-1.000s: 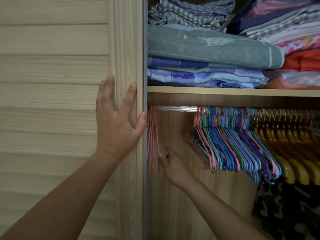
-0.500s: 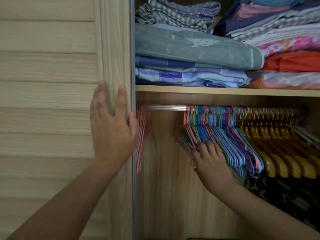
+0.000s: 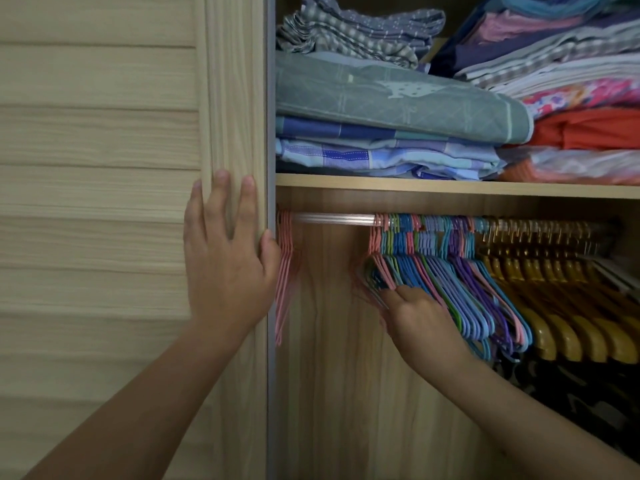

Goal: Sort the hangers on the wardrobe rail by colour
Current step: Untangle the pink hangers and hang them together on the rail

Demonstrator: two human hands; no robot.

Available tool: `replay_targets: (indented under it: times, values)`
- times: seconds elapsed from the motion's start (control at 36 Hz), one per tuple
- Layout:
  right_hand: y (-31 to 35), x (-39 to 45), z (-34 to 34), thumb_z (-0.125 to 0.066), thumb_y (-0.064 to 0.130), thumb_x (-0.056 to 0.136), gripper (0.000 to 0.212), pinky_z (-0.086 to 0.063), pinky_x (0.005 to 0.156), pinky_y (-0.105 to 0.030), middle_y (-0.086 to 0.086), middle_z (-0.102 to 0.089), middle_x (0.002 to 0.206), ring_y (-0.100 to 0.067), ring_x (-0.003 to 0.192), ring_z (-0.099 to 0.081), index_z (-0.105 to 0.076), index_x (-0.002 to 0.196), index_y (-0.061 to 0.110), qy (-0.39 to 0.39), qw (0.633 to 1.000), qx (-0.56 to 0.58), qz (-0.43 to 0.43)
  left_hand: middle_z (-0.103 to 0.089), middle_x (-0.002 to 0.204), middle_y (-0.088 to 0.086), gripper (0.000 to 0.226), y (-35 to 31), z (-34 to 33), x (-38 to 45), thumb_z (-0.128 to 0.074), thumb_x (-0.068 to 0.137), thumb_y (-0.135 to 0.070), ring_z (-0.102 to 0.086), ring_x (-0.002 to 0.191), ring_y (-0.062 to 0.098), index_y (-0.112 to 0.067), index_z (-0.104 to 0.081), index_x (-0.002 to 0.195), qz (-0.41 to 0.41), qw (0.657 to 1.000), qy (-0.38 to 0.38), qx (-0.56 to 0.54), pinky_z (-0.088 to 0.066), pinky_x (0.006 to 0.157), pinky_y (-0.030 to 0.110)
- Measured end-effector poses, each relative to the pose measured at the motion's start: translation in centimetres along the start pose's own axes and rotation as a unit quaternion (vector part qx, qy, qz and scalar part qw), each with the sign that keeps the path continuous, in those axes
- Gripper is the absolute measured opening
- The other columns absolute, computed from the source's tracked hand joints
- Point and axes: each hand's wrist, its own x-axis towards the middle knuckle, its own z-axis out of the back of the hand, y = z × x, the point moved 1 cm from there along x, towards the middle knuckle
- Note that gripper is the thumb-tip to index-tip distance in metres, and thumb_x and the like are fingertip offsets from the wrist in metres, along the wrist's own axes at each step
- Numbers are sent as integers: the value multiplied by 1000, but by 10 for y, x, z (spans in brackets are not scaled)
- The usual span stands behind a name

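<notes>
Left hand (image 3: 225, 268) flat on door (image 3: 104, 133); right hand (image 3: 419, 320) fingers pinch mixed hangers (image 3: 450, 282).

Fingertips of right hand (image 3: 420, 318): buried among mixed-colour hangers (image 3: 450, 282); grip not discernible.
Thumb of left hand (image 3: 228, 268): hooked round door edge (image 3: 235, 116), tip hidden behind it.
Pink hangers (image 3: 285, 271) at rail's left end: smeared by motion blur, count not readable; upper hooks partly behind thumb and door edge.
Rail (image 3: 332, 218): bare stretch alone visible, remainder covered by hooks.
Yellow hangers (image 3: 561, 327): cut off at right edge, far hooks blurred.
Folded linens (image 3: 398, 98): cropped top and right.
Dark patterned fabric (image 3: 581, 393) lower right: possibly camouflage print, too dim to confirm.
</notes>
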Motion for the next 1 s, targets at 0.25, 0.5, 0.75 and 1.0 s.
replay_targets:
  times: [0.25, 0.5, 0.75, 1.0]
  values:
    - [10, 63, 1, -68, 8, 84, 12, -48, 52, -33, -1, -60, 62, -26, 61, -66, -68, 85, 21, -9, 991, 114, -63, -26, 164, 26, 61, 1, -1, -1, -40, 104, -31, -21, 152, 48, -8, -31, 159, 3, 1000, 1, 0, -20, 124, 58]
    - [51, 37, -27, -61, 15, 87, 21, -55, 73, -37, -18, -74, 95, -40, 92, -69, -77, 102, 16, 70, 963, 229, -122, -23, 165, 26, 60, 2, 2, -6, -36, 106, -33, -19, 153, 48, -6, -28, 160, -8, 999, 32, 22, -19, 124, 59]
    - [71, -94, -47, -54, 10, 95, 35, -46, 89, -26, -6, -71, 125, -26, 115, -64, -72, 123, 19, 227, 919, 281, -157, -13, 170, 18, 62, -13, 12, -41, -32, 110, -35, -7, 155, 48, -10, -16, 164, 57, 993, 99, 35, -4, 126, 57]
    - [66, -231, -50, -52, 11, 95, 39, -54, 79, -36, -12, -76, 104, -32, 99, -68, -65, 131, 18, 269, 860, 324, -288, -65, 110, -2, 31, -72, 64, -334, -51, 101, -2, -60, 104, 9, -21, -68, 120, 351, 819, 367, -267, -46, 95, 30]
